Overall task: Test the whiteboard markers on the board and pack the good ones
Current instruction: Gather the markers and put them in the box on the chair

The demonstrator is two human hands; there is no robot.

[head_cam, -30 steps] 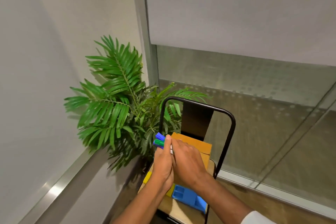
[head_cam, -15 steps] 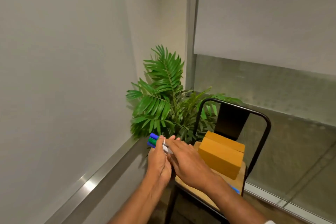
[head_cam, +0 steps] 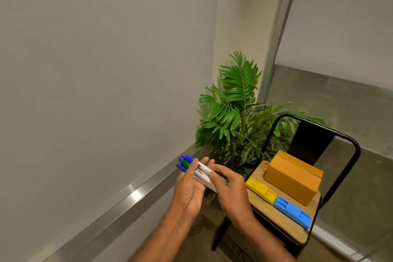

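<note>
Blue and green markers (head_cam: pixel 191 169): a bundle of white barrels with three blue caps and one green cap showing; the caps point to ten o'clock, and the bundle is held in the air near six o'clock of the view, close to the board's lower rail
Left hand (head_cam: pixel 188 189): fingers and thumb curled round the bundle from below, just behind the caps
Right hand (head_cam: pixel 230 187): thumb and forefinger pinch the barrels at their four o'clock end; the other fingers are bent loosely beneath
Whiteboard (head_cam: pixel 106 70): fills the view from nine to twelve o'clock; no stroke of ink shows on the part in view
Metal rail (head_cam: pixel 131 194): runs along the board's foot, at eight o'clock from the hands
Chair (head_cam: pixel 282 225): at four o'clock, with a wooden seat
Cardboard box (head_cam: pixel 292 178): on the seat, well apart from the hands; it looks closed, though I cannot be sure
Yellow piece (head_cam: pixel 261 189) and blue piece (head_cam: pixel 292 214): plastic, lying end to end in front of the box
Plant (head_cam: pixel 236 112): in the corner at one o'clock
Progress: probably the very start; every cap in view is on, nothing is written and nothing looks packed
Left to do: uncap, test each marker, sort, then fill the box
</note>
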